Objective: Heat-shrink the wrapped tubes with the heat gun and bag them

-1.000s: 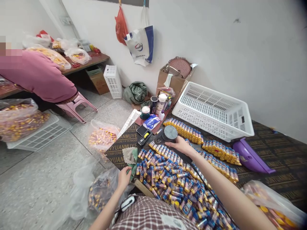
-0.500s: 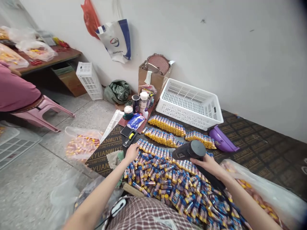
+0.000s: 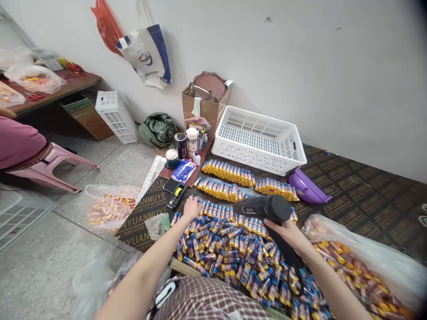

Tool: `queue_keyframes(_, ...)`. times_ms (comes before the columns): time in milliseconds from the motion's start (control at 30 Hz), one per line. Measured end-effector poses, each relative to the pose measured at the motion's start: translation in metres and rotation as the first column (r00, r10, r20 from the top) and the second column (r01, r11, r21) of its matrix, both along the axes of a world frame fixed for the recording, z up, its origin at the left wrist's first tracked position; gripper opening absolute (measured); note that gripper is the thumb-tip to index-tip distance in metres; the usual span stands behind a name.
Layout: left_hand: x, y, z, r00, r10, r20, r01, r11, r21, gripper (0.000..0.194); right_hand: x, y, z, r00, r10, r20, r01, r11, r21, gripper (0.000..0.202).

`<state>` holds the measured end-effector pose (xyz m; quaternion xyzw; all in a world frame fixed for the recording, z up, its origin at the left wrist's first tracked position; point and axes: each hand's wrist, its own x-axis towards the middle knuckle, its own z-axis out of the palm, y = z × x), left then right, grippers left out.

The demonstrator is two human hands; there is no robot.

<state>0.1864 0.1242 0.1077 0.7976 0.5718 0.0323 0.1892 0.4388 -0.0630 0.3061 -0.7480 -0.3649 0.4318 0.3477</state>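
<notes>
My right hand point(image 3: 289, 233) is wrapped round the handle of a black hair dryer point(image 3: 263, 207), whose barrel points left over a row of small tubes point(image 3: 215, 210). The tubes have blue and yellow ends and printed wrappers. At the left end of that row my left hand point(image 3: 192, 207) touches the tubes, its fingers apart and partly hidden from me. Between my arms lies a loose heap of the same tubes point(image 3: 230, 253). Behind the row, more tubes stand packed in blocks point(image 3: 228, 172).
Beyond the blocks stands a white plastic crate point(image 3: 256, 162), with a purple scoop point(image 3: 307, 186) to its right. A tape dispenser point(image 3: 176, 195) lies left of my left hand. At the right is a clear bag of tubes point(image 3: 353, 266). Another person point(image 3: 22, 142) sits far left.
My left hand has shifted slightly right along the row's left end. The hair dryer has tilted flatter, its back end a little further right. The camera view has turned slightly right.
</notes>
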Motion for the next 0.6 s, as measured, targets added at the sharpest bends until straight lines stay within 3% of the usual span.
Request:
queue_keyframes(167, 0.0, -0.025, 0.0, 0.996, -0.094, -0.006, 0.094, 0.994, -0.049, 0.03, 0.014, -0.007, -0.004, 1.0, -0.008, -0.009, 0.008, 1.0, 0.006, 0.034)
queue_keyframes(300, 0.015, -0.018, 0.006, 0.987, -0.163, -0.004, 0.163, 0.987, 0.008, 0.029, 0.021, -0.009, -0.012, 0.999, -0.035, 0.034, 0.033, 0.997, 0.066, 0.031)
queue_keyframes(467, 0.035, -0.008, 0.007, 0.933, -0.357, 0.04, 0.357, 0.934, 0.019, 0.031, 0.027, -0.016, -0.011, 0.989, -0.1, 0.105, 0.085, 0.987, 0.137, 0.034)
queue_keyframes(600, 0.045, -0.011, 0.007, 0.933, -0.361, 0.015, 0.36, 0.933, 0.007, 0.032, 0.033, -0.028, -0.008, 0.98, -0.152, 0.13, 0.142, 0.986, 0.082, 0.04)
